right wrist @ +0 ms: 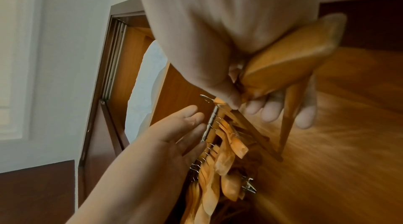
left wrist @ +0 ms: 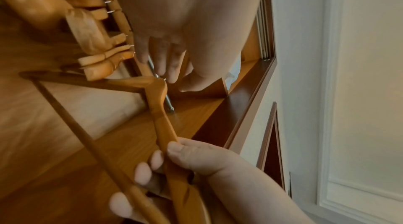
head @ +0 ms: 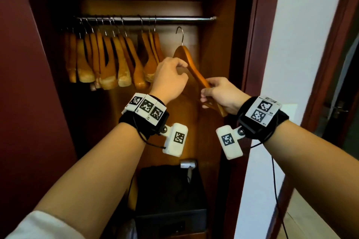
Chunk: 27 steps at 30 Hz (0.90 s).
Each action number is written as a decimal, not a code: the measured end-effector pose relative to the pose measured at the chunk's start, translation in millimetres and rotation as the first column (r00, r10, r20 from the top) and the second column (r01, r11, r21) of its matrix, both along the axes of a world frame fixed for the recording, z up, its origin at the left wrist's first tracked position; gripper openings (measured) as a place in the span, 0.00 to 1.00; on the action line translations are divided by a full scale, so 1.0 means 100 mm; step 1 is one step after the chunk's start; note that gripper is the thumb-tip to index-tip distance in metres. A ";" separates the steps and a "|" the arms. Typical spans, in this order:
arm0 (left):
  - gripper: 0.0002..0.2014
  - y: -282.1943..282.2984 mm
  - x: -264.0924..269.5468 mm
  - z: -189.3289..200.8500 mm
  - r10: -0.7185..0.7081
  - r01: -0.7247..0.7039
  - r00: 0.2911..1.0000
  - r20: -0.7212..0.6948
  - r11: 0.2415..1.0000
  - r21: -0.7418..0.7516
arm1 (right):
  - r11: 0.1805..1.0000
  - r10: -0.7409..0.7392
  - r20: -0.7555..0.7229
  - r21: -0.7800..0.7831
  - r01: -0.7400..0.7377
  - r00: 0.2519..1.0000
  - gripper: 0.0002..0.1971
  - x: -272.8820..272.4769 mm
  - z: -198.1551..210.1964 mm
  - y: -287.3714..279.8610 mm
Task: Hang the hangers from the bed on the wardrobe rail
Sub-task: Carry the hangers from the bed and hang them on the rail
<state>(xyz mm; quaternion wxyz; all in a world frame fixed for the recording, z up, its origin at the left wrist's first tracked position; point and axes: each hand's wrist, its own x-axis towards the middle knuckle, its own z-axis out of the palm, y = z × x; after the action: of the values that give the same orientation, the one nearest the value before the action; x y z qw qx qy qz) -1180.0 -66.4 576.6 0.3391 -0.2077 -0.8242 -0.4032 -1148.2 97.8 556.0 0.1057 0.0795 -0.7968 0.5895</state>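
Inside the open wardrobe [head: 219,83], one wooden hanger [head: 191,64] is held up below the metal rail [head: 174,18], its wire hook [head: 180,34] close under the bar but not over it. The hanger is tilted, with one arm sloping down toward the right. That lower arm is gripped by the right hand [head: 219,93], the thumb on top and the fingers curled beneath it, as is seen plainly in the left wrist view. The left hand [head: 170,78] is raised beside the upper part of the hanger, near its shoulder; in the right wrist view its fingers [right wrist: 189,124] are seen stretched out and relaxed, and nothing is enclosed by them. Whether they touch the wood cannot be told.

On the left part of the rail a row of wooden hangers [head: 108,60] is hung, packed close together. About ten hooks can be counted, though the exact number cannot be told because the hangers overlap. A metal clip [right wrist: 248,187] is seen at the lower end of the row in the right wrist view.

Two wrist rigs are worn, one on each forearm, each bearing black-and-white marker tags [head: 147,105]. On the wardrobe floor one black box [head: 171,205] is set, with one silver-topped object [head: 188,165] behind it.
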 end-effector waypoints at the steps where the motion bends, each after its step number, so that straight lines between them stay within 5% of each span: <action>1: 0.12 -0.06 -0.08 0.04 0.041 -0.042 0.999 -0.029 0.999 -0.024 | 1.000 -0.012 -0.010 -0.003 0.012 1.000 0.10 -0.10 0.04 -0.05; 8: 0.18 -0.32 -0.59 0.13 0.180 -0.178 0.983 -0.024 0.933 -0.312 | 0.992 -0.110 -0.086 0.051 0.114 0.990 0.16 -0.69 0.25 -0.26; 17: 0.19 -0.45 -1.06 0.13 0.157 -0.123 0.987 0.043 0.891 -0.437 | 0.984 -0.179 -0.095 -0.011 0.179 0.979 0.05 -1.13 0.48 -0.53; 27: 0.21 -0.48 -1.22 0.10 0.093 -0.066 0.995 0.032 0.873 -0.484 | 0.978 -0.207 -0.100 -0.019 0.206 0.973 0.07 -1.45 0.58 -0.69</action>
<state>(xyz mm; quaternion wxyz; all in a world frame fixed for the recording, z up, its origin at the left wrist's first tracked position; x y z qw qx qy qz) -1302.3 -114.3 587.0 0.2703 -0.2406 -0.9153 -0.1767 -1293.2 28.8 614.3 0.2071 0.0258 -0.7919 0.5739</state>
